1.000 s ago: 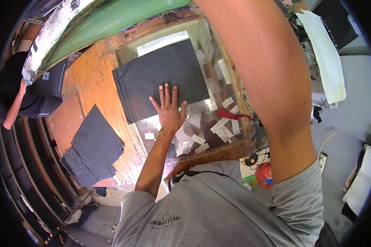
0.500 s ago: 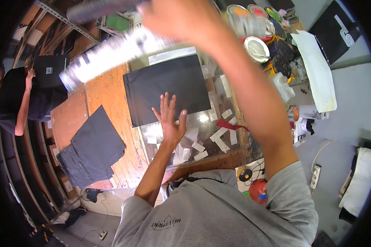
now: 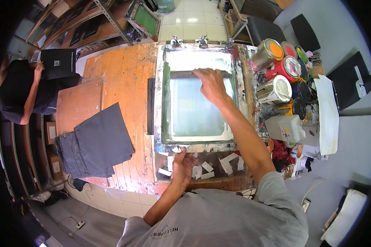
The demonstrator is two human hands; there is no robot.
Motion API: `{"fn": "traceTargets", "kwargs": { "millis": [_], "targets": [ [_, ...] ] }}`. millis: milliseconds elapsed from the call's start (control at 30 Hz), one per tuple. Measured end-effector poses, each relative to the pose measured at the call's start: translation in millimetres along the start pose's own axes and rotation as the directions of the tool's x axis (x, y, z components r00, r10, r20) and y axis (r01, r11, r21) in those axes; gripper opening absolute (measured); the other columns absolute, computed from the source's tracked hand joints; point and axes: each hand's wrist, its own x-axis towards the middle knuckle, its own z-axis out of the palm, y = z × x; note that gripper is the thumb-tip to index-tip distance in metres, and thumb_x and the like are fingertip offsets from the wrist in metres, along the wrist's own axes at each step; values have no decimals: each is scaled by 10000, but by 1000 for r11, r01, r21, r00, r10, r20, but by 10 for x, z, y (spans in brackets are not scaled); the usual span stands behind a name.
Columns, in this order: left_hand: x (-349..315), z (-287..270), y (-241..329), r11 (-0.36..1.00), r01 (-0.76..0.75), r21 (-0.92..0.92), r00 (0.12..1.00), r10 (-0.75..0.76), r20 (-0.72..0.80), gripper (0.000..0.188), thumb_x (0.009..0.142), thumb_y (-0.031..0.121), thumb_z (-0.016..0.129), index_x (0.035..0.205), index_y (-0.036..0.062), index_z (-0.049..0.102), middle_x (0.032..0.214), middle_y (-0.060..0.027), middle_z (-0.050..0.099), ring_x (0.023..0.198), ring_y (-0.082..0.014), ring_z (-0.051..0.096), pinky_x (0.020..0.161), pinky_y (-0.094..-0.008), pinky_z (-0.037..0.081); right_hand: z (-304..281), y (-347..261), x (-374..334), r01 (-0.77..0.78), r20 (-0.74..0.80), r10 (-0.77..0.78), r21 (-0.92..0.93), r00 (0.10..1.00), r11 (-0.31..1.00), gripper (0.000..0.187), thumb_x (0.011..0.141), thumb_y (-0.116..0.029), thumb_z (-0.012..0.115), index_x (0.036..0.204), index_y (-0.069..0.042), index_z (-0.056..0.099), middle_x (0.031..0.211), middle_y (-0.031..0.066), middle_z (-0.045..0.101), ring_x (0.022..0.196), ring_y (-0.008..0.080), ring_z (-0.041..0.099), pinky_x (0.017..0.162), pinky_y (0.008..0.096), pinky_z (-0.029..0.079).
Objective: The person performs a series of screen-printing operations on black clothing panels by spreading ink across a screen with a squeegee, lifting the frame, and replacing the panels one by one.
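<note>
A screen printing frame [image 3: 160, 145] lies flat on the table, its pale mesh edged in green. Across the far part of the mesh sits a dark squeegee [image 3: 178, 74], and my right hand [image 3: 212, 83] is closed on it. My left hand [image 3: 184, 168] is at the frame's near edge, fingers loosely curled and apart, one fingertip against the rim. A strip of black bag [image 3: 150, 108] shows from under the frame's left side; the rest is hidden. Left of it lies a stack of black bags [image 3: 99, 138] on the wooden table [image 3: 125, 78].
Open ink cans [image 3: 276, 89] and a plastic jug [image 3: 285, 128] crowd the right side. White tape pieces [image 3: 206, 168] lie by the near edge. At the far left another person [image 3: 22, 88] holds a black bag [image 3: 58, 62]. Hinge clamps [image 3: 202, 41] stand behind the frame.
The raised screen has come down flat over the black bag. My left hand has withdrawn from the bag to the near edge. My right hand has lowered the squeegee onto the mesh.
</note>
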Motion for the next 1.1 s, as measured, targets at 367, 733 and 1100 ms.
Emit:
{"fn": "traceTargets", "kwargs": {
  "millis": [367, 733, 1100],
  "targets": [
    [-104, 31, -3, 999, -18, 51, 999, 19, -28, 275, 994, 251, 649, 1181, 108, 508, 1162, -67, 569, 1159, -256, 540, 992, -508, 461, 53, -219, -425, -123, 206, 134, -64, 969, 990, 501, 767, 68, 638, 1239, -93, 677, 1194, 122, 726, 1086, 325, 667, 879, 500, 452],
    [61, -26, -86, 998, -53, 38, 997, 55, -59, 292, 977, 193, 578, 1223, 44, 531, 1267, -95, 530, 1250, -247, 484, 1073, -598, 370, -426, -1216, -1780, -171, 248, 146, 81, 958, 982, 517, 748, 69, 624, 1247, -64, 660, 1192, 157, 714, 1080, 360, 650, 916, 523, 406],
    [198, -154, -169, 998, -59, 29, 991, 62, -117, 216, 977, 173, 484, 1069, 21, 606, 1328, -172, 525, 1328, -318, 455, 1117, -638, 371, -207, -1210, -2066, -116, 221, 115, -8, 968, 993, 470, 784, -2, 655, 1242, -109, 636, 1143, 69, 676, 1100, 287, 611, 940, 527, 383]
  ]
}}
